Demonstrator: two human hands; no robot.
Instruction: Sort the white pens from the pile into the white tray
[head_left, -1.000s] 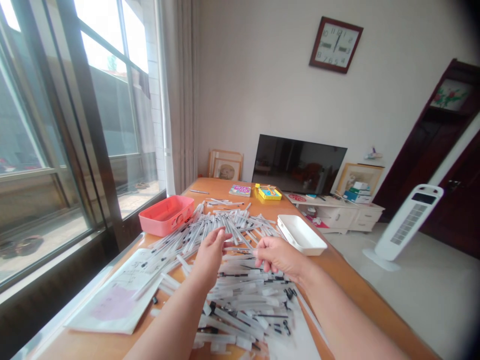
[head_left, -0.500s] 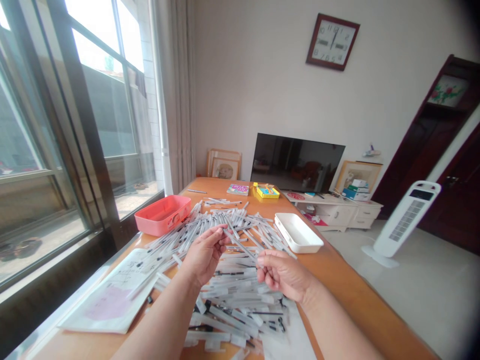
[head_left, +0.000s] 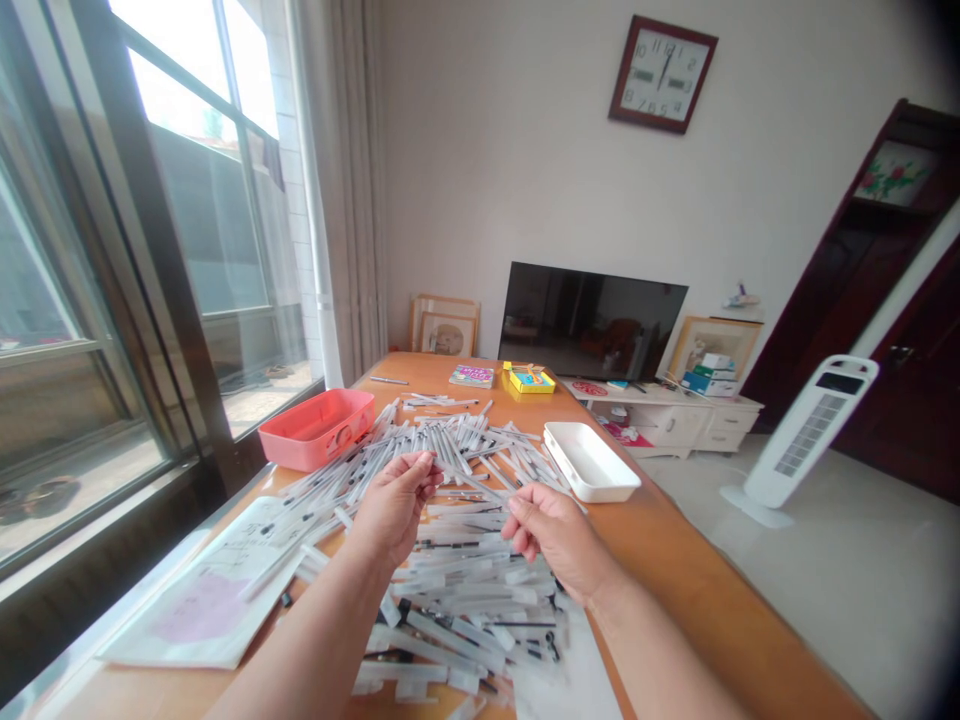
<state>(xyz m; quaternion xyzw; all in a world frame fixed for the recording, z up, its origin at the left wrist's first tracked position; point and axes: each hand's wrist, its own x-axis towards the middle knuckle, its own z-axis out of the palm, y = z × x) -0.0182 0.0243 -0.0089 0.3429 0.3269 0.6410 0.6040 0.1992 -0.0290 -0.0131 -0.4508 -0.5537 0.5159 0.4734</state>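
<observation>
A slim translucent pen (head_left: pixel 474 482) spans the gap between my two hands, slanting down to the right. My left hand (head_left: pixel 399 497) pinches its upper end between thumb and fingertips. At the lower end, my right hand (head_left: pixel 546 522) has its fingers curled closed around the tip. Below and behind the hands spreads a large heap of similar clear pen barrels and pens (head_left: pixel 450 435), some with dark refills or tips. Wider frosted pen caps or tubes (head_left: pixel 442 640) with black parts lie nearest to me. The ends inside my fingers are hidden.
A red plastic box (head_left: pixel 319 430) stands left of the heap, a white tray (head_left: pixel 592 462) right of it. A printed sheet or bag (head_left: pixel 202 600) lies at the left edge. Farther back on the wooden table (head_left: pixel 675 590) are a pink booklet (head_left: pixel 472 376) and a yellow box (head_left: pixel 529 378).
The view has shifted slightly, so everything sits a little farther left. My right hand has risen a little, and the pen between the hands lies at a flatter slant.
</observation>
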